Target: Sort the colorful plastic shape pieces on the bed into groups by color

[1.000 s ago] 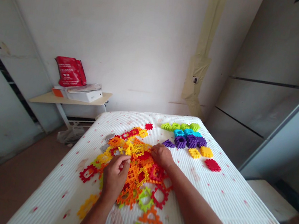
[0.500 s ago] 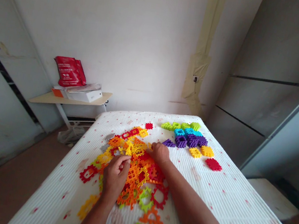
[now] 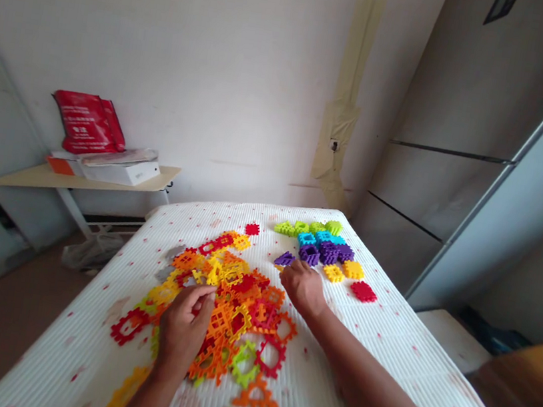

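Note:
A heap of flat toothed plastic pieces [image 3: 232, 299], red, orange, yellow and green, lies in the middle of a white ribbed bed cover [image 3: 382, 354]. My left hand [image 3: 182, 332] rests on the heap's near left side with its fingers curled onto the pieces. My right hand [image 3: 304, 287] sits at the heap's far right edge, fingers bent down and closed; a bit of yellow shows at its fingertips. Just beyond it lies a purple piece [image 3: 284, 258]. Sorted blocks stand further back: green [image 3: 308, 227], blue [image 3: 320, 238], purple [image 3: 328, 253], yellow [image 3: 343, 271] and red [image 3: 363, 291].
A low shelf [image 3: 78, 177] by the wall at the left carries a red bag [image 3: 88, 124] and a white box [image 3: 119, 172]. Grey cabinet panels [image 3: 455, 189] stand to the right of the bed. A brown object [image 3: 523, 387] fills the right edge.
My right hand has moved off the heap toward the right, nearer the sorted blocks. The camera has turned to the right. My left hand stays on the heap.

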### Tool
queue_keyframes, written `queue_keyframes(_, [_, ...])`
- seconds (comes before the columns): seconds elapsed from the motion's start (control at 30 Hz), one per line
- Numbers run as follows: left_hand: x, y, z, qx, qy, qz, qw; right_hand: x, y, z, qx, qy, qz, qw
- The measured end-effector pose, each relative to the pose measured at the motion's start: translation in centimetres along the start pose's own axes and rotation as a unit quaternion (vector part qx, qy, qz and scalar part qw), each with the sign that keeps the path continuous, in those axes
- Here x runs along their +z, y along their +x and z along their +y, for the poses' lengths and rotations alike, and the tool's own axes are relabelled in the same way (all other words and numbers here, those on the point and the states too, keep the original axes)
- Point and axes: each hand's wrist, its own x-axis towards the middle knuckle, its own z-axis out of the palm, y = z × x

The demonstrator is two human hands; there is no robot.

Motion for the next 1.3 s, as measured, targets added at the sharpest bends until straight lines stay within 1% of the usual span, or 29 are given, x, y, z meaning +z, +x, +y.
queue_keyframes(0.07, [0.0, 0.0, 0.2, 0.001, -0.004, -0.003, 1.000, -0.2, -1.6, 1.6, 0.004, -0.027, -0.011, 1.000])
queue_keyframes(0.17, [0.1, 0.0, 0.2, -0.001, -0.003, -0.009, 1.000, -0.2, -3.5, 3.2, 0.017, -0.031, -0.052, 0.998])
queue_keyframes(0.23, [0.2, 0.0, 0.1, -0.003, -0.002, -0.010, 1.000, -0.2, -4.3, 3.7, 0.030, 0.003, -0.076, 0.997])
queue_keyframes(0.33, [0.2, 0.0, -0.3, -0.006, -0.001, -0.010, 1.000, -0.1, -4.8, 4.2, 0.076, 0.064, -0.079, 0.992])
queue_keyframes(0.47, [0.2, 0.0, -0.4, -0.010, 0.002, -0.012, 1.000, -0.1, -4.8, 4.5, 0.121, 0.089, -0.079, 0.985])
queue_keyframes(0.63, [0.1, 0.0, -0.1, -0.010, 0.002, -0.012, 1.000, 0.2, -4.7, 4.0, 0.125, 0.064, -0.091, 0.986])
queue_keyframes(0.77, [0.1, 0.0, 0.1, -0.007, 0.006, -0.010, 1.000, 0.3, -4.6, 3.6, 0.128, 0.065, -0.089, 0.986])
queue_keyframes(0.97, [0.2, 0.1, 0.0, -0.003, 0.011, -0.015, 1.000, 0.6, -3.4, 4.2, 0.163, 0.016, -0.068, 0.984])
queue_keyframes(1.1, [0.3, 0.1, -0.2, -0.001, 0.007, -0.011, 1.000, 1.0, -2.9, 4.7, 0.176, 0.002, -0.073, 0.982])
queue_keyframes(1.3, [0.3, -0.1, -0.3, -0.001, -0.004, -0.009, 1.000, 1.3, -2.9, 4.3, 0.181, -0.020, -0.084, 0.980])
